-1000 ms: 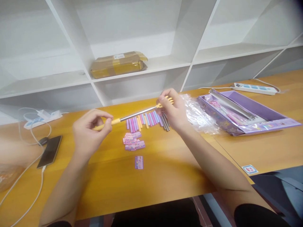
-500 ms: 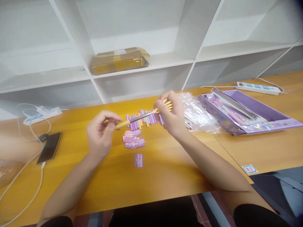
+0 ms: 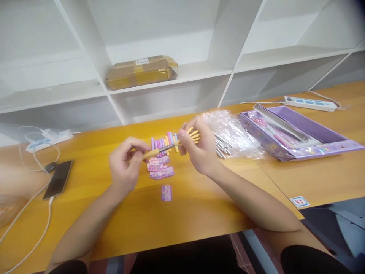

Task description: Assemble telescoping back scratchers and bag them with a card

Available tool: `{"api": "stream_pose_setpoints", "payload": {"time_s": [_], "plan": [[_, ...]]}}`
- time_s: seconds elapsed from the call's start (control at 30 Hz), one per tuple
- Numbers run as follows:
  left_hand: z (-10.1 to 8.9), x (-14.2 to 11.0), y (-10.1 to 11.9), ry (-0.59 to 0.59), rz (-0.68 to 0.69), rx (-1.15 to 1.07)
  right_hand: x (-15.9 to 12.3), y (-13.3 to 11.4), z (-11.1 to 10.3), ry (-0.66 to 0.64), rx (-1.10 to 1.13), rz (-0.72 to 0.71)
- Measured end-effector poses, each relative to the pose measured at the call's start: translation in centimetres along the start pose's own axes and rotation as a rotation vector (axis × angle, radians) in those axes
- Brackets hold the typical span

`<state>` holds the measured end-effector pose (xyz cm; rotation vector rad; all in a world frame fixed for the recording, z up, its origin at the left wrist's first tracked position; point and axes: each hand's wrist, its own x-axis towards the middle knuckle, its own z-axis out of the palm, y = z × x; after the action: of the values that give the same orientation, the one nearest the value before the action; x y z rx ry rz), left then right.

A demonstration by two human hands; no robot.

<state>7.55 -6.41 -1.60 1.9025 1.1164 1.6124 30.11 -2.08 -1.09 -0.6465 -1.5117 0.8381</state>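
A back scratcher (image 3: 168,147) with a short metal rod is held aslant above the worktop (image 3: 194,217), between the person's two hands. The left hand (image 3: 125,164) pinches its yellow handle (image 3: 151,154) between thumb and fingers; the right hand (image 3: 199,146) grips the other end, fingers curled around the base of the yellow claw (image 3: 194,136). Just beyond the scratcher, and partly hidden by it, lies a row of small coloured tubes (image 3: 156,144). On its near side are a loose pile of pink and purple cards (image 3: 159,169) and, apart from that, one more card (image 3: 166,193). To its right lie several metal rods (image 3: 224,145), touching clear plastic bags (image 3: 242,139), then an open purple box (image 3: 322,147) with things inside. Well to its left are a dark phone (image 3: 58,179), with a white cable (image 3: 49,213) at its near end, and a power strip (image 3: 47,142). Behind it, higher up, a taped brown parcel (image 3: 139,73) sits on a white shelf (image 3: 203,73).
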Motion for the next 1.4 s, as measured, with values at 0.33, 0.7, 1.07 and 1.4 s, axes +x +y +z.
{"api": "stream_pose_setpoints", "payload": {"time_s": [0.33, 0.7, 1.07, 1.4], "plan": [[-4.2, 2.4, 1.3, -0.33, 0.18, 0.613, 1.3, 0.8, -0.7, -0.213, 0.034, 0.137], [-3.9, 1.6, 1.4, -0.392, 0.298, 1.01, 1.7, 1.8, -1.7, -0.34, -0.6, -0.548], [-3.1, 1.9, 1.5, -0.213, 0.389, 0.959, 1.2, 2.0, -2.3, -0.293, -0.892, -0.604], [-5.2, 3.5, -0.8, -0.111, 0.43, 1.017, 2.7, 3.4, -4.0, -0.162, -0.823, -0.542]]}}
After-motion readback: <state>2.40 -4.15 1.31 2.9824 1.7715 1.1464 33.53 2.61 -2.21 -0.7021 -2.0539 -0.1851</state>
